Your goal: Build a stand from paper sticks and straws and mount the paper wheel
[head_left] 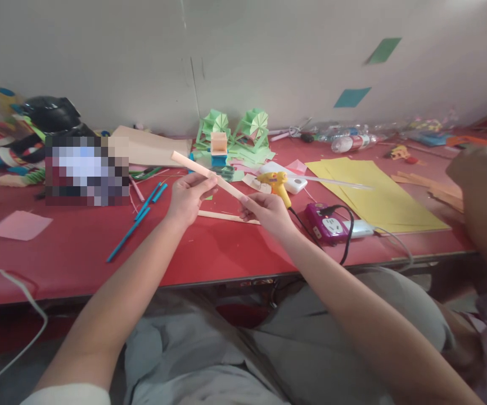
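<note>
Between my two hands a pale orange paper strip (193, 164) is held up at a slant over the red table (210, 253). My left hand (188, 198) pinches it near the middle. The lower right end sits in the closed fingers of my right hand (269, 211). Below the hands lies a second pale strip (222, 215), partly hidden by my right hand. A yellow glue gun (275, 183) rests just beyond my right hand. Behind the strip stands a small orange and blue paper piece (219, 147), near green folded-paper wheels (255, 126).
Blue paper sticks (129, 235) and a pink sheet (18, 225) lie on the left. To the right are a purple power strip (328, 224) with a black cord, yellow sheets (378, 194) and a plastic bottle (353, 142). Another person's hand (483, 169) is at far right.
</note>
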Demonstrator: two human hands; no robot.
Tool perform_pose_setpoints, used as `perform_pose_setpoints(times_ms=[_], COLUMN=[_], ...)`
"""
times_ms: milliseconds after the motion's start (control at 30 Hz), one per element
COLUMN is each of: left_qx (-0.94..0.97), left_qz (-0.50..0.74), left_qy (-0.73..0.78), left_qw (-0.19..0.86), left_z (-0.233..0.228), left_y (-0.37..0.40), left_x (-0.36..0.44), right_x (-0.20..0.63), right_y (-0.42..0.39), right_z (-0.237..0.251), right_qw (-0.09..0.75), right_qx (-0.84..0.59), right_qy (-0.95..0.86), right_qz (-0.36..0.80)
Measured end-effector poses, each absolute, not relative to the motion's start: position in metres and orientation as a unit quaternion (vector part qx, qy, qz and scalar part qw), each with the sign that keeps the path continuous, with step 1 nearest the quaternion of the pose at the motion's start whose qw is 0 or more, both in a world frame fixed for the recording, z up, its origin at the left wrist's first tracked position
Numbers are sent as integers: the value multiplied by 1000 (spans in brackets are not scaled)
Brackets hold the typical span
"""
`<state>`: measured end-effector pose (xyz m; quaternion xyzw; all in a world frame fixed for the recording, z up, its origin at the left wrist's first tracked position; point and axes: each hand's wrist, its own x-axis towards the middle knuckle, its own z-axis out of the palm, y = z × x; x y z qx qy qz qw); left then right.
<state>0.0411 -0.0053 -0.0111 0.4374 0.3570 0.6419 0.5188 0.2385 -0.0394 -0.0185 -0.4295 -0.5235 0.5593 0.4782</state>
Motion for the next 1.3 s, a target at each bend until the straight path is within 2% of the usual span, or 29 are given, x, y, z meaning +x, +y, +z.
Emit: perform_pose_setpoints(times_ms=[233, 900, 1033, 1200, 1300], left_qx=[442, 417, 410, 428, 466], left_qz=[640, 638, 621, 591, 548], left_qy=[365, 372, 378, 379, 395], left_qw=[512, 530, 550, 570, 572], left_z=[-8, -4, -6, -7, -6], left_y=[-7, -8, -7, -8, -11], left_x=[41, 40, 40, 41, 40], right_x=[239, 238, 239, 239, 240], right_y=[-39, -42, -45, -53, -51], right_z=[-15, -13, -11, -5, -6], right_qw=[470, 473, 439, 324, 344], right_qx=[-433, -423, -423, -404, -416], right_qy=[-562, -568, -573, -640, -675], right_qz=[525, 524, 547, 568, 503])
